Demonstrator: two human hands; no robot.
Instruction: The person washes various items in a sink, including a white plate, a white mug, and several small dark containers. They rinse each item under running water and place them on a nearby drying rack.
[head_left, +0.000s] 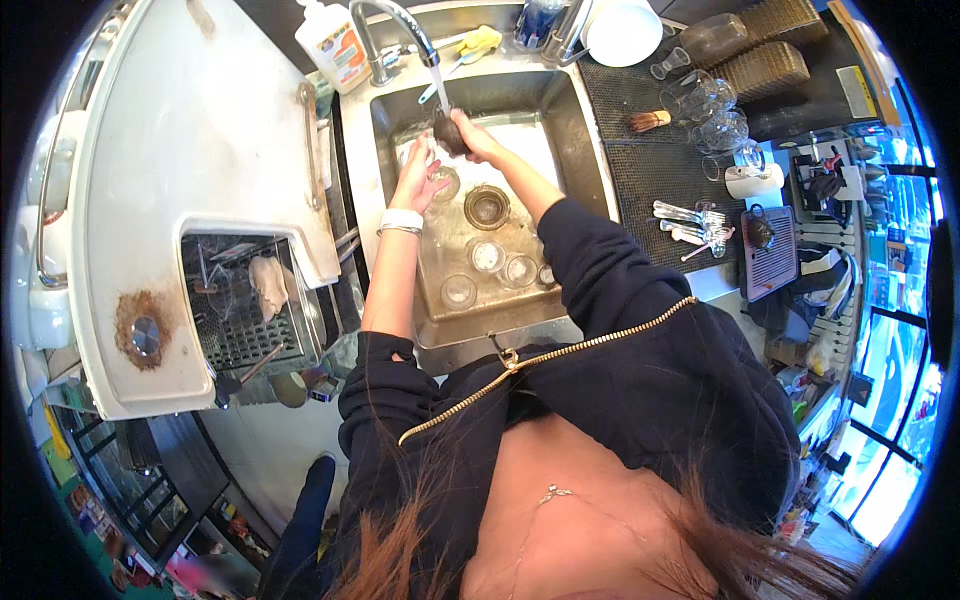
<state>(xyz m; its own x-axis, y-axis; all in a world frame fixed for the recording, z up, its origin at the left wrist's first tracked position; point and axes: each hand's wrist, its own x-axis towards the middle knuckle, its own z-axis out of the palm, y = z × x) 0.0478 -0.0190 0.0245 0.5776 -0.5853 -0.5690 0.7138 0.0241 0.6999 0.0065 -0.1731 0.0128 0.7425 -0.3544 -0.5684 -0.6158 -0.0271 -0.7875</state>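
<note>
Water runs from a curved metal faucet onto a dark, rounded object, perhaps a bowl or a scrubber, which my right hand grips over the sink. My left hand is just left of it and lower, fingers spread, beside a drinking glass; whether it touches the glass is hard to tell. The steel sink has a round drain in its bottom. Several glasses stand near the drain, among them one at the lower left.
A pump bottle and a yellow cloth or glove lie behind the sink. On the right, a black mat bears a bamboo whisk, cutlery and upturned glasses. A white machine lid stands at left.
</note>
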